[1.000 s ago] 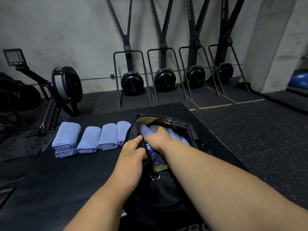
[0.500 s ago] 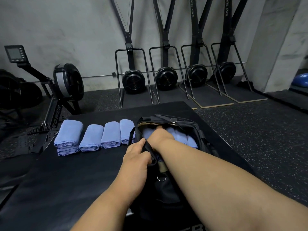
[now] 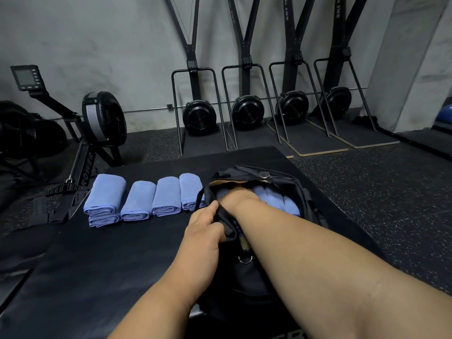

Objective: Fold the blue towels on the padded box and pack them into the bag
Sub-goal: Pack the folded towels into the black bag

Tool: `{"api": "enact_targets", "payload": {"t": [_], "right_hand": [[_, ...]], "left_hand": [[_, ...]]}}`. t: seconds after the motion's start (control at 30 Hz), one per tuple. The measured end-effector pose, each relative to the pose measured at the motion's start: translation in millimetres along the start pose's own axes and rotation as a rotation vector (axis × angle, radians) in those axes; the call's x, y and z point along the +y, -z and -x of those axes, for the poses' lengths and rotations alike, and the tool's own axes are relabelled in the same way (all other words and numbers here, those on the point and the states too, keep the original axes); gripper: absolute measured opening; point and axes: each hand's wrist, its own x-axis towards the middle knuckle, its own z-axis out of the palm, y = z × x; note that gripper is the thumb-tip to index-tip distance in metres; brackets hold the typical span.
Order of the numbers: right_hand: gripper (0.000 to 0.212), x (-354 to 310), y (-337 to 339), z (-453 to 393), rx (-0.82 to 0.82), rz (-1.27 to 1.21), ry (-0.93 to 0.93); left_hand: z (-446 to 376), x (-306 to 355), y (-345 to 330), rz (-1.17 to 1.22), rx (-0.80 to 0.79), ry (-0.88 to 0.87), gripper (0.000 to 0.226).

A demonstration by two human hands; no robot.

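Packing part done: several folded blue cloth towels (image 3: 276, 200) inside open black fabric bag (image 3: 297, 189), five folded towels (image 3: 138, 199) left of bag unpacked; left hand (image 3: 204, 228) fingers pinch bag's rim, right hand (image 3: 241, 198) inside bag, fingers hidden.

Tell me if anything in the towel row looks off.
One thing: the leftmost folded towel sits on another towel that pokes out beneath it, while the other three lie singly. Nothing looks spilled or damaged.

A rowing machine (image 3: 97, 123) stands at ten o'clock; four ski trainers (image 3: 247, 113) line the grey wall (image 3: 97, 33) at twelve, on speckled flooring (image 3: 379, 192).
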Motion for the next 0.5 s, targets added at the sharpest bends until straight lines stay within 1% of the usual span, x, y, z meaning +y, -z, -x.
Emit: {"api": "enact_targets", "payload": {"t": [0.03,0.07,0.1,0.17,0.2,0.27,0.4,0.5], "right_hand": [[0.058,0,-1,3,0.012,0.006,-0.015],[0.057,1,-2,5,0.014,0.007,-0.017],[0.057,3,-4,7,0.018,0.023,-0.012],[0.060,9,-7,13,0.067,0.024,-0.020],[0.061,11,-7,17,0.091,-0.003,-0.030],[0.057,17,-6,22,0.109,-0.031,-0.029],[0.044,17,6,25,0.072,0.133,-0.042],[0.050,15,7,18,0.058,0.245,-0.093]], "left_hand": [[-1,-1,1,0.008,0.010,0.005,0.070],[-2,-3,3,0.021,0.017,0.013,0.067],[-3,-3,4,0.031,0.014,0.021,0.070],[-3,-1,5,0.043,0.011,0.021,0.088],[-3,0,5,0.045,0.009,0.023,0.093],[-3,2,4,0.045,0.004,0.016,0.096],[-7,6,5,0.030,-0.005,-0.002,0.097],[-11,9,7,0.002,0.000,-0.022,0.095]]}}
